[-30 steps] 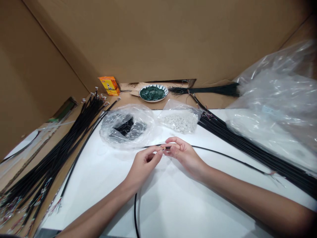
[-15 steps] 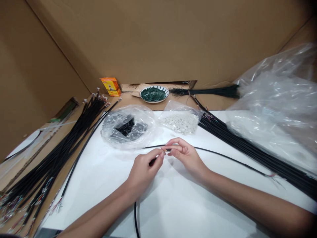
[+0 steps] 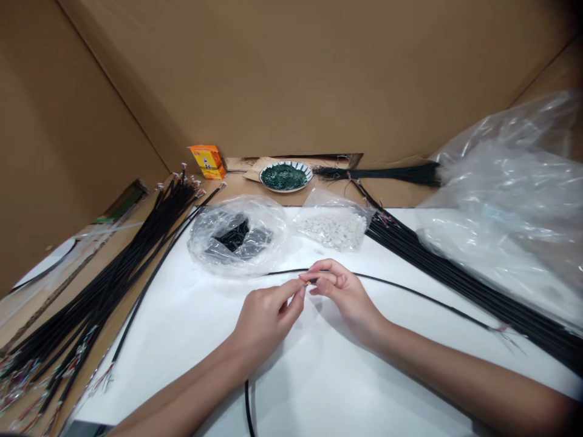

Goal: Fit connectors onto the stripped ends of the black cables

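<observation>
My left hand (image 3: 266,315) and my right hand (image 3: 340,291) meet fingertip to fingertip over the white table (image 3: 319,364). Both pinch the end of a black cable (image 3: 248,403) where a tiny pale piece sits between the fingertips. That cable runs from my left hand down to the near edge. A second black cable (image 3: 419,294) lies behind my hands and stretches right to bare coloured wire ends. Which strand each hand grips I cannot tell exactly.
A clear bag of black parts (image 3: 237,235) and a bag of white parts (image 3: 331,226) lie just beyond my hands. Bundles of black cables lie at left (image 3: 104,285) and right (image 3: 460,279). A large plastic bag (image 3: 514,200), a dish of green bits (image 3: 285,176) and an orange box (image 3: 207,161) stand farther off.
Both hands have drifted slightly nearer and lower in the view, still pinched together on the cable end. Nothing else on the table has moved.
</observation>
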`<state>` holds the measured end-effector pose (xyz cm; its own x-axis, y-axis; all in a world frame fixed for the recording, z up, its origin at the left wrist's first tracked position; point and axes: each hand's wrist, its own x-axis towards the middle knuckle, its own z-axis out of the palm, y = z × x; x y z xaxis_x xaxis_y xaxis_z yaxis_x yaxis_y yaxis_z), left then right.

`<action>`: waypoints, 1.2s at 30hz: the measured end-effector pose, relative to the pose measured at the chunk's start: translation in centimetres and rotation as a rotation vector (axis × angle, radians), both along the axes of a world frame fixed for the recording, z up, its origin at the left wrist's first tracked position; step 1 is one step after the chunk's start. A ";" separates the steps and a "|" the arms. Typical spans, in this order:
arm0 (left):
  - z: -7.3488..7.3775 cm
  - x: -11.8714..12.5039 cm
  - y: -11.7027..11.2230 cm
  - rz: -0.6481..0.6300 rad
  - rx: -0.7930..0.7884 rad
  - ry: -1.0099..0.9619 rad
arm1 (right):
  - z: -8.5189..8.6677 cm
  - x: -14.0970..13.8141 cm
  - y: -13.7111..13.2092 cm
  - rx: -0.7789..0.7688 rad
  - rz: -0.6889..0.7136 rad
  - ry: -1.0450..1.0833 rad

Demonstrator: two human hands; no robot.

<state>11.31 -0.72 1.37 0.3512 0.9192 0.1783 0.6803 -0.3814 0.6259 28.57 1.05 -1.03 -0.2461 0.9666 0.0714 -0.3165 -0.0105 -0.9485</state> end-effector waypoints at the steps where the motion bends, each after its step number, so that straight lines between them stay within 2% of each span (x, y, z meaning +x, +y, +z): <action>1: 0.1 0.0 0.0 -0.008 -0.016 -0.012 | 0.0 0.1 0.0 0.022 0.005 -0.004; 8: 1.0 0.0 0.4 -0.088 -0.190 -0.227 | 0.0 0.7 0.4 0.230 0.059 -0.029; 12: 1.0 -0.1 0.5 -0.099 -0.227 -0.285 | 0.1 0.7 0.5 0.286 0.042 -0.057; 18: 1.0 -0.1 0.3 -0.042 -0.201 -0.254 | 0.2 0.8 0.4 0.275 0.041 -0.081; 22: 1.0 0.0 0.4 -0.029 -0.229 -0.303 | 0.1 1.0 0.4 0.297 0.015 -0.151; 29: 0.8 0.3 0.4 -0.004 -0.227 -0.361 | 0.1 0.7 0.4 0.286 0.028 -0.090; 36: 0.2 0.2 -0.3 -0.016 -0.148 -0.186 | 0.3 0.2 -0.4 0.155 -0.019 -0.064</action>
